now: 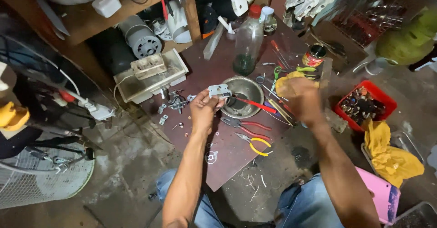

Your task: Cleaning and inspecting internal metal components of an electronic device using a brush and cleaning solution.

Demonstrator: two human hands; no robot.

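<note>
Left hand [203,109] raised over the board, fingers pinched narrow on a small grey metal bracket [219,90], held just at the rim of the steel bowl [246,96]. Right hand [302,101] motion-blurred near a yellow rag [287,83]; can't tell whether open, closed or gripping anything.

Risks from here:

- Bracket held only by fingertips, above the bowl edge. On a slip, drops into the bowl or bounces off the dark board [218,164] onto the littered concrete floor. Hard to find down there.
- Right hand moving fast across a crowded patch: red-handled tool [256,104] lying over the bowl rim, red-handled pliers [248,126] and yellow-handled pliers [256,145] just below. Easy to knock the tool off the rim or catch a knuckle on a tip.
- Loose small hardware [169,112] scattered left of the wrist, plus bits at the board's near edge. A forearm sweep sends them off.
- Plastic bottle [248,41] with dark liquid upright behind the bowl, capped but top-heavy-looking; a bump tips it across the tools.
- Small tin can [314,55] near the right edge, apparently open, close to the hand's path.
- Red tray [364,104] of small parts on the floor to the right, near the elbow.
- Dim light, blur: poor view of small fasteners.
</note>
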